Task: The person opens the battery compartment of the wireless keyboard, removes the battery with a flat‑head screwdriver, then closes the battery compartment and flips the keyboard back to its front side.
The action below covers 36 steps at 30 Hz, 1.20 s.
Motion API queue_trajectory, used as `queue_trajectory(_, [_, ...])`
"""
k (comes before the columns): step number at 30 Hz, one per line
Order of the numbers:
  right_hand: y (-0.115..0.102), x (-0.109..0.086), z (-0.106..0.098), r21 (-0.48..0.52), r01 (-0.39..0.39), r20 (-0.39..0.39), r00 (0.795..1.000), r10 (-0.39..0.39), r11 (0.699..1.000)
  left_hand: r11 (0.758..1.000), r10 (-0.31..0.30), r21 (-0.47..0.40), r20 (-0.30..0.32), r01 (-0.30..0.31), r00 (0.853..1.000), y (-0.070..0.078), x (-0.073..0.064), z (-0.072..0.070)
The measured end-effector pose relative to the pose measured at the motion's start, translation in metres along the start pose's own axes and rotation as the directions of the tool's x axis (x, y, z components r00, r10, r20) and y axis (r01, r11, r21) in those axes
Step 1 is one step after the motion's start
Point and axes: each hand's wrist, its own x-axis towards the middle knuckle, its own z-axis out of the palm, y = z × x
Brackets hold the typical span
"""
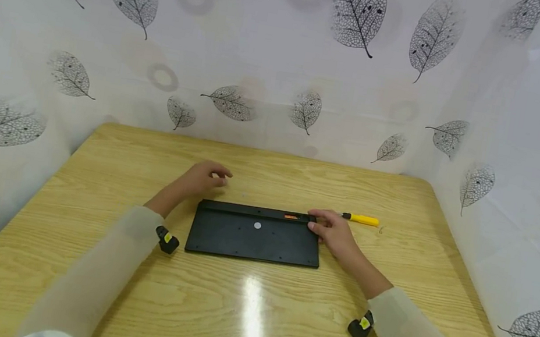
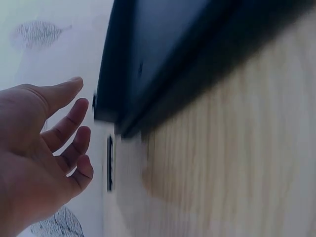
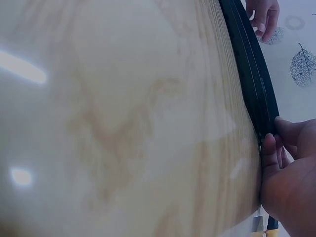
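A black keyboard (image 1: 258, 240) lies underside up on the wooden table, with a round white sticker at its middle. Along its back edge, an uncovered slot shows an orange battery (image 1: 291, 216). My right hand (image 1: 336, 235) pinches the keyboard's back right corner between thumb and fingers; the right wrist view shows the same hold (image 3: 291, 163). Past the back left corner hovers my left hand (image 1: 206, 178), fingers loosely bent and holding nothing. In the left wrist view, that hand (image 2: 44, 143) is apart from the keyboard's dark edge (image 2: 148, 64).
A screwdriver with a yellow handle (image 1: 364, 220) lies just beyond my right hand, its shaft partly hidden. A tiny pale bit (image 1: 244, 194) rests behind the keyboard. Leaf-printed cloth (image 1: 271, 62) hangs around the table (image 1: 161, 316) at the back and sides.
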Motion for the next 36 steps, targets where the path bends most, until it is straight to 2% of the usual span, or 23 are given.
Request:
queue_trajectory(9, [0.0,0.0,0.0,-0.003,-0.017,-0.012,1.0,0.017,1.0,0.998,0.068,-0.019,0.044,-0.067,0.997,0.031,-0.007,0.029])
queue_trajectory(19, [0.001,0.0,0.0,-0.008,-0.021,-0.01,1.0,0.021,1.0,0.993,0.116,-0.048,0.106,-0.111,0.988,0.058,-0.001,0.059])
queue_trajectory(27, [0.001,0.0,0.0,-0.002,-0.03,-0.012,0.999,0.03,1.0,0.993,0.11,-0.049,0.146,-0.104,0.983,0.071,0.006,0.078])
queue_trajectory(32, [0.001,0.0,0.0,-0.012,-0.031,-0.005,1.0,0.031,0.999,0.996,0.087,-0.034,0.158,-0.082,0.984,0.079,0.01,0.085])
queue_trajectory(36, [0.0,0.001,0.0,-0.006,-0.037,-0.001,0.999,0.037,0.999,0.996,0.094,-0.015,0.157,-0.093,0.983,0.082,0.013,0.09])
